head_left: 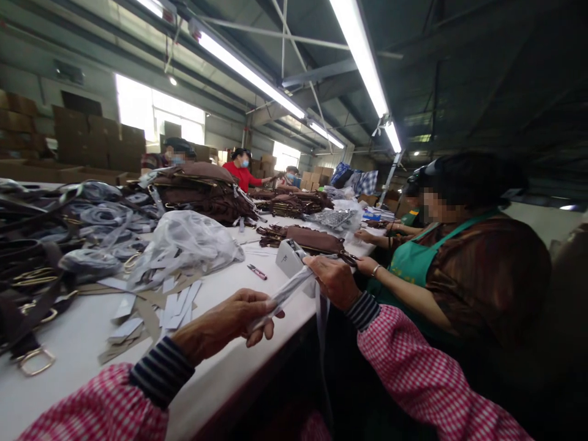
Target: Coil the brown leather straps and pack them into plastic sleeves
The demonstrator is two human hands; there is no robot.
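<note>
**Pale strip [293, 288] held at both ends above the worktop [229, 283]**

Nearest, the strip's lower end is pinched by the left hand [229, 318], thumb and forefinger closed on it, the other fingers loosely curled. The upper end is gripped by the right hand [334, 283], its fingers bent shut, the exact pinch partly hidden. Beneath the right hand a loose band [323, 355] is left hanging past the worktop's edge; whether it is joined to the strip cannot be told. It could be snagged on that edge and the strip pulled askew.

Slightly beyond, a white block [288, 258] is seen behind the strip; it might be knocked if the right hand were swung sideways. Snips [257, 272] are left lying just beside it, where sleeves or film could be caught.

To the left, cards [181, 306] are scattered before a clear plastic bag [184, 248]; they could be swept off by the left forearm.

Farther off, brown bags [197, 187] are heaped, and might slide if bumped.
</note>
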